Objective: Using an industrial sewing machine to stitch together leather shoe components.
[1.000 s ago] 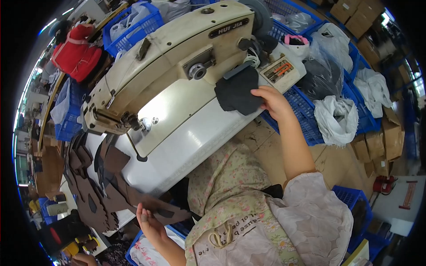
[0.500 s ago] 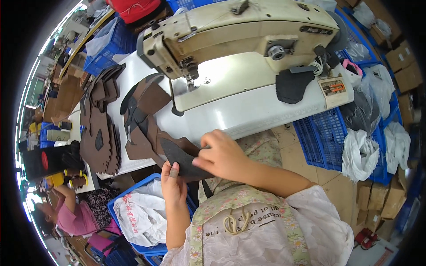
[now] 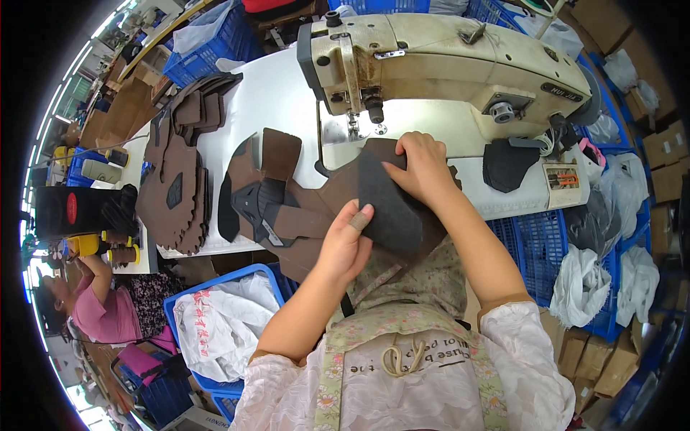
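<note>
My left hand point(image 3: 345, 244) pinches the lower left edge of a dark grey cut piece point(image 3: 388, 208), its thumb on top; a tan wrap is round that thumb. Gripping the upper end of the same piece is my right hand point(image 3: 422, 169), fingers curled over the far edge. Under the grey piece lies a larger brown sheet piece point(image 3: 336, 188), partly hidden by it and by my hands. Both are held at the table's front edge, just before the sewing machine point(image 3: 424, 68). The machine's needle area point(image 3: 353, 128) is a little beyond my right hand.
Left on the white table are joined brown and black pieces point(image 3: 282, 154) and a stack of brown scalloped pieces point(image 3: 169, 205). A black piece point(image 3: 509, 167) lies right. Blue crates point(image 3: 528, 248) stand beside the table. Another person point(image 3: 118, 312) sits at far left.
Both hands have moved up and right with the grey and brown pieces, closer to the machine. The grey piece now lies more open to view. The whole view has shifted somewhat.
</note>
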Demonstrator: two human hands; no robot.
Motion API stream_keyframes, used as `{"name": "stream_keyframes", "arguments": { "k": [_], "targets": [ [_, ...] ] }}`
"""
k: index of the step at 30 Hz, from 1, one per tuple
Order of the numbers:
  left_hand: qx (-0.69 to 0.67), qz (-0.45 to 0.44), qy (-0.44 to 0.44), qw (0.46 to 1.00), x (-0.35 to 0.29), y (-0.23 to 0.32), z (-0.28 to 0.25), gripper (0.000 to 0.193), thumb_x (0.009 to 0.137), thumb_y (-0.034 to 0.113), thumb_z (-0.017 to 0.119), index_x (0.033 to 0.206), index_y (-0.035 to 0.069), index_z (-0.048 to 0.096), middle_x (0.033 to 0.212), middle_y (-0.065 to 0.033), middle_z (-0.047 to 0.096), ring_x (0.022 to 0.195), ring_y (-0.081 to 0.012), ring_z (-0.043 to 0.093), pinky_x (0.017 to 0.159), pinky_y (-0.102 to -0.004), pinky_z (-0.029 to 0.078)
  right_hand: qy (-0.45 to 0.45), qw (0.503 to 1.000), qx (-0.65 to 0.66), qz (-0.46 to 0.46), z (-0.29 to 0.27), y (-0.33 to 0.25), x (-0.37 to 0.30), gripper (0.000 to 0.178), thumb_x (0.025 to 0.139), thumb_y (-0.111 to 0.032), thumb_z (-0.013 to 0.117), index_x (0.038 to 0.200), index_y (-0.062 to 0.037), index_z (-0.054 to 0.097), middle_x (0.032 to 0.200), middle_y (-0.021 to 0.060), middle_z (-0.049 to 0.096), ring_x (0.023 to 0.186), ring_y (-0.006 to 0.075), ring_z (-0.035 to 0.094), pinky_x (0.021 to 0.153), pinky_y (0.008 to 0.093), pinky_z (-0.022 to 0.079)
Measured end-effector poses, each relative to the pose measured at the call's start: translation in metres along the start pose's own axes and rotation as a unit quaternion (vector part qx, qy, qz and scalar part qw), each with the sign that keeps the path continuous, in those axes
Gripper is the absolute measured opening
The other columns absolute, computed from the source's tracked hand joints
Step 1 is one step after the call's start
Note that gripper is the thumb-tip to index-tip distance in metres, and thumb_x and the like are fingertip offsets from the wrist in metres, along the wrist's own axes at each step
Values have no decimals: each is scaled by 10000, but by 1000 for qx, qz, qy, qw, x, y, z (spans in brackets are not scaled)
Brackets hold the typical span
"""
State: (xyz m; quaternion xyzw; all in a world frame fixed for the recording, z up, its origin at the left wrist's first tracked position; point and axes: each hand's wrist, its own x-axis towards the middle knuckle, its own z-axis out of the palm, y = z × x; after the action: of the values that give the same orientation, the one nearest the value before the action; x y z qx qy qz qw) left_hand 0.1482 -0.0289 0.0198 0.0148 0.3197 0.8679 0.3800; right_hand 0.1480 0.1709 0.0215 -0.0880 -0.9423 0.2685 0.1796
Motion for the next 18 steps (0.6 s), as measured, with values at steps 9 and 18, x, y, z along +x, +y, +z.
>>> {"name": "stream_keyframes", "arguments": {
  "k": [9, 18],
  "targets": [
    [800, 82, -148, 576, 69, 123, 14, 304, 723, 38, 603, 1022, 12, 652, 883, -177, 662, 840, -327, 643, 787, -369, 501, 0, 988, -154, 17, 39, -3, -34, 615, 877, -415, 616, 1334, -21, 494, 1389, 169, 456, 1320, 347, 384, 1096, 591, 226],
    [892, 33, -192, 408, 129, 123, -12, 621, 728, 140, 573, 1346, 201, 564, 969, -178, 676, 880, -364, 630, 822, -447, 499, -12, 989, -144, -8, 36, -1, -28, 657, 894, -461, 574, 1357, -4, 485, 1428, 181, 442, 1356, 357, 357, 1108, 588, 212]
  ]
}}
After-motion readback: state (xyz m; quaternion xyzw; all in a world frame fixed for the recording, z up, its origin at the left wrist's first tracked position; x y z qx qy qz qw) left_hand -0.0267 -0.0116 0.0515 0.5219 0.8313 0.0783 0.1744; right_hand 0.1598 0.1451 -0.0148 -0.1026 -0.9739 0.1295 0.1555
